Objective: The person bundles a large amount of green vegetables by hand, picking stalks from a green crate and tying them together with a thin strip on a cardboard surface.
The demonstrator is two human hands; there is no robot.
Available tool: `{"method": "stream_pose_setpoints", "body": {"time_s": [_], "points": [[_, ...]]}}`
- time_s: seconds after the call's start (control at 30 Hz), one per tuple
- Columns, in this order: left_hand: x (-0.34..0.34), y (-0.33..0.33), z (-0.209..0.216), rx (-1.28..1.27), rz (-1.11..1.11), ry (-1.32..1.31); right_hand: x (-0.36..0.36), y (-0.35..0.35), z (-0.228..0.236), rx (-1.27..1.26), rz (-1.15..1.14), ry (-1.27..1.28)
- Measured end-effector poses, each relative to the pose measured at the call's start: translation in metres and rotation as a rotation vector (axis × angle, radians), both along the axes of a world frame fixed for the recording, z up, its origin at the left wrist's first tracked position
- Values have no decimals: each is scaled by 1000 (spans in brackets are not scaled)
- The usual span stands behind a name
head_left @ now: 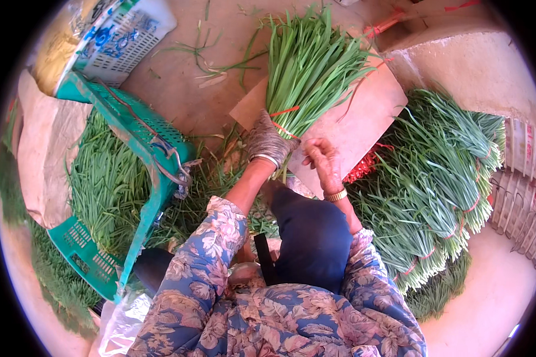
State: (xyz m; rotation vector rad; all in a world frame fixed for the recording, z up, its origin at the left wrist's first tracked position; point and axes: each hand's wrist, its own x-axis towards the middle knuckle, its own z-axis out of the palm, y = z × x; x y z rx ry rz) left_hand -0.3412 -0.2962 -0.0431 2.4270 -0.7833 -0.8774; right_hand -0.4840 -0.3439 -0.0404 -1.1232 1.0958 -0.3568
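My left hand, in a grey-brown glove, is closed round the stems of a bunch of long, flat green leaves, which look like garlic chives. The leaf tips fan out away from me over a flat tan board. A thin red tie crosses the stems at the glove, one end sticking out. Just right of the stems, my bare right hand has its fingers curled together, a gold-coloured band on the wrist. Whatever sits between those fingers is too small to make out.
At left, a green plastic crate lies tipped with loose chives inside; a white basket stands beyond it. Tied bunches are piled at right, beside red ties. A concrete ledge is at far right.
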Motion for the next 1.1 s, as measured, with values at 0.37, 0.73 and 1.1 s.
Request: {"method": "stream_pose_setpoints", "body": {"time_s": [0.37, 0.73, 1.1], "points": [[0, -4, -11, -33, -196, -32, 73, -18, 13, -1076, 360, 136], [20, 8, -11, -73, -366, -80, 93, -20, 25, 246, 98, -309], [22, 6, -40, -3, -439, -753, 105, -21, 24, 479, 18, -322]]}}
